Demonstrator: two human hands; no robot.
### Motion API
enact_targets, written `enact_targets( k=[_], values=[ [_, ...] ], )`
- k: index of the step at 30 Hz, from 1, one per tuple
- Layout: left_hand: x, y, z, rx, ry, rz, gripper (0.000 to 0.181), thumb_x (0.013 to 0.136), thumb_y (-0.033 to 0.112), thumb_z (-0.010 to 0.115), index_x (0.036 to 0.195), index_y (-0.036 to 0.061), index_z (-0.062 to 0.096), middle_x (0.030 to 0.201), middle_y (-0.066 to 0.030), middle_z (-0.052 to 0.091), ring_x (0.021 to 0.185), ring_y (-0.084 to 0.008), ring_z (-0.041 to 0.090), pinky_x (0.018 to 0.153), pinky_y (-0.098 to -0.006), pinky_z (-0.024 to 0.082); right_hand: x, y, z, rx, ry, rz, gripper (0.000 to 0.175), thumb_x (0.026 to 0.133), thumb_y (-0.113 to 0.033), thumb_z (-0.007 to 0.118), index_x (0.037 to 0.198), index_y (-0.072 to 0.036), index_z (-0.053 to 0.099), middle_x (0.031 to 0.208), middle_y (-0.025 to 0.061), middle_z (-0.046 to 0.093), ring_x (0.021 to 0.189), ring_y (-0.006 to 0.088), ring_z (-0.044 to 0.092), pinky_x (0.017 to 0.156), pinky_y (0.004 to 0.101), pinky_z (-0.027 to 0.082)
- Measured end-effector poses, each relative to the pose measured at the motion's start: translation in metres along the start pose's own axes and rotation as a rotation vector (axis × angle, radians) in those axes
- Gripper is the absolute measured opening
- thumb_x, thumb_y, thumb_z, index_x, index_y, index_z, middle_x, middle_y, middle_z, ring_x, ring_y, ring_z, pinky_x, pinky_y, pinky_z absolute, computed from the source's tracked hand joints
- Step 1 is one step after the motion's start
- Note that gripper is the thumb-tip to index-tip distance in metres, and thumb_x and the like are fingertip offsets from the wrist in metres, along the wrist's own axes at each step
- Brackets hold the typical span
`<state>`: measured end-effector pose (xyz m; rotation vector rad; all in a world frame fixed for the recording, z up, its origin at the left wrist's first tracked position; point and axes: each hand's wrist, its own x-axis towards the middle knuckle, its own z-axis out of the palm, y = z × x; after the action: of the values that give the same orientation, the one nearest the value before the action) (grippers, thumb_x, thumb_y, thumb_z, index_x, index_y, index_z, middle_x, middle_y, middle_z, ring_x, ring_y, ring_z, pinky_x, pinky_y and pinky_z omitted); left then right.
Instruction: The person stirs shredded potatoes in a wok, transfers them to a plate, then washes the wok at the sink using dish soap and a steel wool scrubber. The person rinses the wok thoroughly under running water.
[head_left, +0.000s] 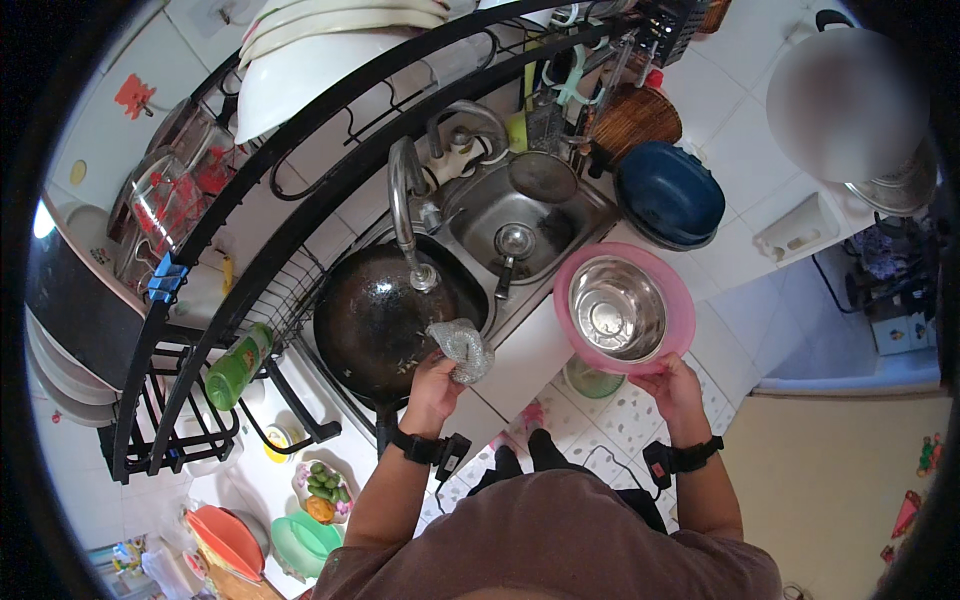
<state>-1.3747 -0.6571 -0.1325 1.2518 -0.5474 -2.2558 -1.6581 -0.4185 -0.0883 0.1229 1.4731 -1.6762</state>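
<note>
My left hand (436, 386) holds a silvery mesh scrubbing cloth (463, 351) over the near edge of a dark wok (367, 322). The wok rests in the left sink basin beneath a curved metal faucet (401, 202), with small food bits on its inner surface. In my right hand (675, 386) is the rim of a pink plastic basin (681, 300). A stainless steel bowl (619, 307) sits inside that basin, which is at the counter's front edge, right of the sink. Whether the counter bears its weight I cannot tell.
A black dish rack (300, 112) arches over the sink. The right sink basin (487, 202) holds a metal strainer (514, 241). Dark blue basins (667, 195) stand beyond the pink one. A green bottle (240, 367) lies in the rack's left part, near a plate of green fruit (324, 484).
</note>
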Motion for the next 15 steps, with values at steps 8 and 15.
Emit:
enact_targets(
  k=[8, 15],
  values=[
    [-0.008, -0.002, 0.002, -0.043, -0.091, 0.006, 0.033, 0.088, 0.006, 0.057, 0.120, 0.0025, 0.052, 0.112, -0.0108, 0.061, 0.101, -0.0244, 0.061, 0.087, -0.0411, 0.051, 0.004, -0.037, -0.003, 0.090, -0.082, -0.146, 0.011, 0.083, -0.009, 0.048, 0.086, -0.001, 0.055, 0.088, 0.0108, 0.061, 0.079, 0.0264, 0.063, 0.075, 0.0445, 0.056],
    [-0.017, -0.004, 0.013, 0.004, -0.027, 0.051, 0.030, 0.092, 0.011, 0.052, 0.120, 0.0029, 0.054, 0.116, -0.0096, 0.060, 0.102, -0.0245, 0.060, 0.089, -0.0416, 0.049, 0.056, -0.142, -0.003, 0.127, -0.117, -0.251, 0.007, 0.084, -0.012, 0.048, 0.083, -0.006, 0.051, 0.088, 0.0132, 0.061, 0.092, 0.0360, 0.063, 0.085, 0.0531, 0.052]
  ],
)
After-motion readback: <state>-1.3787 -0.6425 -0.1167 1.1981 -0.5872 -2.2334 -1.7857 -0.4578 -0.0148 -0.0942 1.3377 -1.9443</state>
